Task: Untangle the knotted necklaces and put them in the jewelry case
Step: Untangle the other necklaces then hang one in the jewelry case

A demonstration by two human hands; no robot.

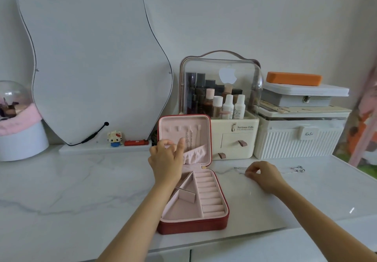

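A red jewelry case (216, 224) with pink lining stands open in the middle of the marble table. A silver necklace (189, 140) hangs from the hooks inside its upright lid. My left hand (166, 159) is raised in front of the lid, fingers relaxed, forefinger near the elastic pocket; I cannot tell if it touches the lid. To the right, a thin silver chain (293, 169) lies stretched on the table with its pendant at the right end. My right hand (263, 175) pinches that chain near its left part.
A clear-topped cosmetics organizer (234, 139) and a white ribbed storage box (295, 143) stand behind the case. A wavy mirror (91, 57) leans on the wall at left, with a small figure and a white round box nearby. The table's front edge runs below the case.
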